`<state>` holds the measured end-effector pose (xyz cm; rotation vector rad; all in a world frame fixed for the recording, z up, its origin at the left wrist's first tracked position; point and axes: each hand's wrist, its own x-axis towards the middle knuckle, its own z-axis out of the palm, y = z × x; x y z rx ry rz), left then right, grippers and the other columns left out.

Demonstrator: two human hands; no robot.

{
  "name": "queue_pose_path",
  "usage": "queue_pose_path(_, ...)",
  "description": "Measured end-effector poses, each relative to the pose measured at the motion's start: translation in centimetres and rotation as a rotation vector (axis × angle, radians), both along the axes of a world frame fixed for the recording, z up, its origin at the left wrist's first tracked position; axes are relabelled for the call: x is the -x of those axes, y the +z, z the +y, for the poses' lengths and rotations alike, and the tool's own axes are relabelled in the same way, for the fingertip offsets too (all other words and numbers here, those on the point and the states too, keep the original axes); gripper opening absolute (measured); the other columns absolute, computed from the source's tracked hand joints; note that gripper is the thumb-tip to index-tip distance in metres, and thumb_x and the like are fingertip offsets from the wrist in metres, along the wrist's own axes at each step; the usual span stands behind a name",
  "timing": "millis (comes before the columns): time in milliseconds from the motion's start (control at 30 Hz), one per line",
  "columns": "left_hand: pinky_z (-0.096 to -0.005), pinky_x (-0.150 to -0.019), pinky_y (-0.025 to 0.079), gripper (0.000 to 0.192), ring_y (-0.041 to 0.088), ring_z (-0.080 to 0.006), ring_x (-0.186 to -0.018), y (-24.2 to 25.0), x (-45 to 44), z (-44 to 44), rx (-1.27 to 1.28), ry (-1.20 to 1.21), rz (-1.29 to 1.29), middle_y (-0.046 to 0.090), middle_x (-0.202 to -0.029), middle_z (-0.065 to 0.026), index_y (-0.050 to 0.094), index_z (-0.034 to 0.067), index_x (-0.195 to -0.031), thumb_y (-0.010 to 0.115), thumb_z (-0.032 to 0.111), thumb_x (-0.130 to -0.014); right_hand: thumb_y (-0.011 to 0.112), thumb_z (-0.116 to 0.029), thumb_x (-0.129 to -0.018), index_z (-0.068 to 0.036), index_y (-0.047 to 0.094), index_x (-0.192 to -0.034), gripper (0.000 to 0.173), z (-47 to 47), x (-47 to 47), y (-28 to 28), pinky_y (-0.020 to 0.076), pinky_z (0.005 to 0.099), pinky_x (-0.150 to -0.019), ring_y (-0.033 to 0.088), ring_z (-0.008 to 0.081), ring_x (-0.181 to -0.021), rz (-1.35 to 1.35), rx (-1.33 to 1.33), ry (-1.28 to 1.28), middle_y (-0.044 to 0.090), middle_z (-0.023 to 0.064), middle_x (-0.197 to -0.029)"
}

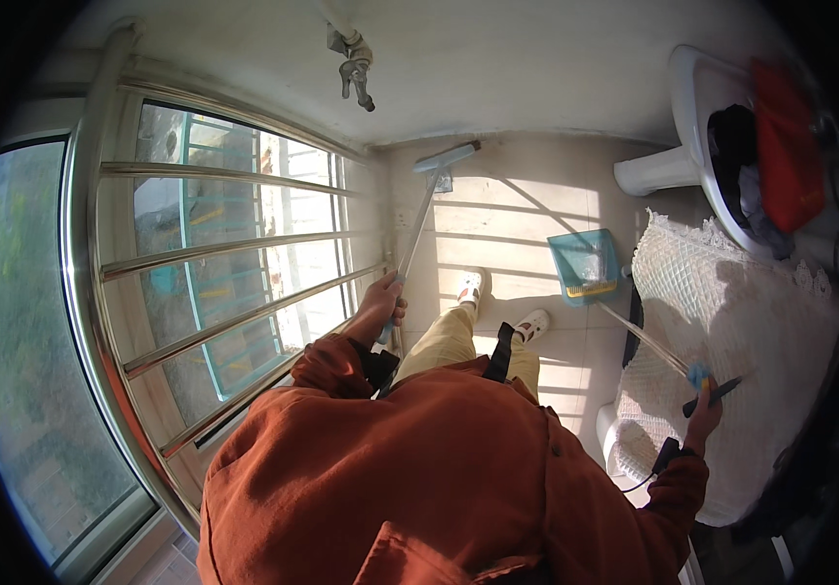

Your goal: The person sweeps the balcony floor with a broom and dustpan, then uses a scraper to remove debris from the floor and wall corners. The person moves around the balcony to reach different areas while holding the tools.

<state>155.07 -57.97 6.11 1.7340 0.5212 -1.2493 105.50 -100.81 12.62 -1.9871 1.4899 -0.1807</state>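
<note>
My left hand (384,303) is wrapped around the grey handle of a broom (419,219), near its blue grip. The light blue broom head (448,156) is at the far wall, beside a square floor drain cover (443,181). Out to the right, my right hand (704,424) grips the long handle (646,338) of a dustpan near its blue top end. A dark elongated object (712,397) lies crosswise at that hand; what it is I cannot tell. The blue-green dustpan (581,256) has a yellow comb strip (592,289) and rests on the tiled floor.
Metal railings (229,256) and windows line the left side. A tap (357,69) juts from the wall ahead. At right stand a white pedestal sink (690,146) holding dark cloth, a red item (788,146), and something under a quilted lace-edged cover (712,307).
</note>
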Motion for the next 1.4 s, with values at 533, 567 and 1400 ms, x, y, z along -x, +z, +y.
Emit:
queue_pose_path(533,-0.0297,-0.038,0.037,0.037,0.041,-0.0127,-0.042,-0.3,1.6,-6.6,0.087,-0.042,-0.046,0.042,-0.059,-0.0034,0.04,0.007,-0.13,0.042,0.018,-0.094,0.05,-0.021,-0.089,-0.001,0.061,-0.113,0.033,-0.2,0.4,-0.5,0.046,0.0311,-0.082,0.063,0.0234,-0.095,0.006,0.044,-0.017,0.066,0.0148,-0.103)
queue_pose_path(567,-0.0292,-0.039,0.037,0.041,0.041,-0.0124,-0.043,-1.4,2.0,-7.6,0.139,-0.101,-0.019,0.043,-0.06,-0.0039,0.036,0.009,-0.134,0.042,0.017,-0.094,0.05,-0.021,-0.089,-0.001,0.061,-0.113,0.033,-0.2,0.4,-0.5,0.0462,0.0313,-0.081,0.063,0.0236,-0.094,0.032,0.031,-0.038,0.066,0.0148,-0.103)
queue_pose_path(1400,-0.0324,-0.035,0.038,0.028,0.048,-0.0182,-0.04,-9.1,-2.8,1.5,0.025,-0.504,-0.274,0.05,-0.06,-0.0072,0.043,0.002,-0.11,0.048,0.003,-0.083,0.047,-0.021,-0.09,0.0,0.058,-0.117,0.036,-0.1,-0.6,0.1,0.04,0.0257,-0.061,0.047,0.0102,-0.067,0.011,0.072,0.027,0.059,0.0024,-0.088)
